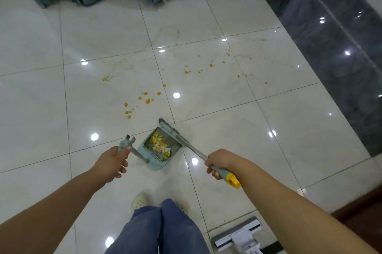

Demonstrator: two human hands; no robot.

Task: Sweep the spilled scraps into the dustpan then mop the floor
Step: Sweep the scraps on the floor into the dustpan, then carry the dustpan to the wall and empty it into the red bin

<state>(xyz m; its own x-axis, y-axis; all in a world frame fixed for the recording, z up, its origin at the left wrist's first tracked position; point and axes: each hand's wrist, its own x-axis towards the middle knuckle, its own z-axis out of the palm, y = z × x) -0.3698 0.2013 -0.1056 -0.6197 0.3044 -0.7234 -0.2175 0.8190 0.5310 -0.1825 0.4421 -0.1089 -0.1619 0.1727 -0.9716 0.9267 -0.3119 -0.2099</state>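
Left hand point(112, 161) clenched on dustpan point(159, 153) handle, right hand point(219, 162) gripping broom point(175, 135) beyond its fingers, probably to trap scraps point(159, 144) inside.

The mop head point(237, 235) behind the dustpan point(159, 150) is cut off by the bottom edge; the broom bristles point(165, 124) are blurred.

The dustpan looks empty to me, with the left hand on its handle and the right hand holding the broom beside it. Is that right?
Not quite. The dustpan is not empty: the head view shows yellow scraps already lying inside it. The rest holds: the left hand grips the dustpan's handle and the right hand holds the broom beside it.
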